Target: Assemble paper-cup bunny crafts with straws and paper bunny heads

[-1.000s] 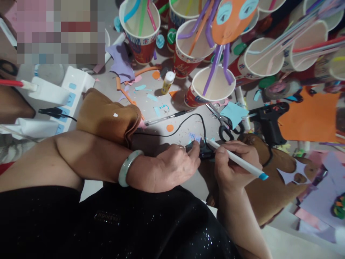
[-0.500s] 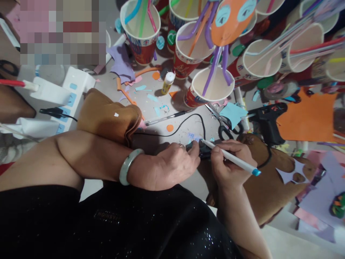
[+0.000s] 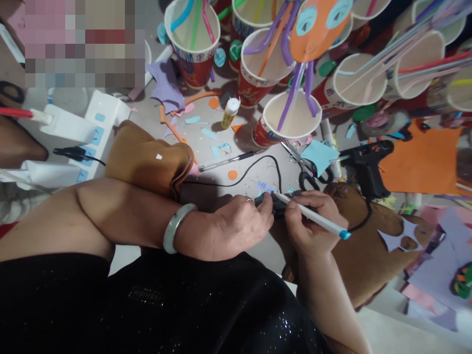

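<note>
Table (image 3: 260, 172): flat, grey. Left hand (image 3: 239, 228): fingers bent downward; grip cannot be determined. Right hand (image 3: 312, 236): fingers grasping the pen (image 3: 320, 221), a slim, white, blue-ended cylinder, tip just beside the left hand. Scribble (image 3: 264, 187) nearby: purple, jagged. Scrap (image 3: 232, 175): round, orange.

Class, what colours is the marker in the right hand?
The marker is white with a blue end, best seen in the head view.
</note>
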Demonstrator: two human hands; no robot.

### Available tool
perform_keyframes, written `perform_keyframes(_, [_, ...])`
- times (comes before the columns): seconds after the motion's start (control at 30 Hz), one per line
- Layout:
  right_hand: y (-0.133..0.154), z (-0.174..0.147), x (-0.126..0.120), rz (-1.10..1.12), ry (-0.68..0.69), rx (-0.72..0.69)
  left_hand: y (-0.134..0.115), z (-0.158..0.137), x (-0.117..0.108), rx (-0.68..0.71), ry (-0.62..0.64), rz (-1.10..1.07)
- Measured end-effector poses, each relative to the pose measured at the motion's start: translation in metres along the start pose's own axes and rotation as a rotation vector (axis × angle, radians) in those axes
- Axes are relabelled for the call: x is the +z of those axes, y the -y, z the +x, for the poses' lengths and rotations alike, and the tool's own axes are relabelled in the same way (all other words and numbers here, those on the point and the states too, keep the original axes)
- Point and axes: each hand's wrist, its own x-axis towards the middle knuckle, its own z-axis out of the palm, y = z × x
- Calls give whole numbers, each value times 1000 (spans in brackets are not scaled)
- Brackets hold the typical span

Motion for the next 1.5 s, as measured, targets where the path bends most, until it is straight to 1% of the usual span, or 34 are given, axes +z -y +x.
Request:
perform_keyframes(0.2, [-1, 0, -1, -1, 14, -6, -2, 0, 2, -26, -46, 26])
perform_keyframes(0.37, [0, 0, -1, -1, 12, -35, -2, 0, 4, -33, -45, 38])
perform_keyframes(0.5, [2, 0, -1, -10, 19, -16, -2, 0, 3, -41, -47, 38])
perform_keyframes(0.7, [4, 2, -1, -31, -39, 7, -2, 1, 3, -48, -57, 25])
perform_keyframes(0.83, [3, 1, 0, -45, -28, 24, -3, 1, 5, -48, -32, 2])
perform_keyframes(0.97, [3, 0, 0, -32, 4, 57, -4, 2, 6, -64, -42, -24])
perform_keyframes(1.07, [3, 0, 0, -31, 19, 81, -4, 2, 4, -56, -5, -47])
perform_keyframes(1.23, [2, 0, 0, -7, 6, 39, -2, 2, 1, -52, -14, -46])
perform_keyframes(1.4, [1, 0, -1, -3, 16, 72, -2, 1, 3, -53, -34, -41])
perform_keyframes(1.5, [3, 0, 0, -12, -16, 58, -3, 1, 5, -57, -42, -48])
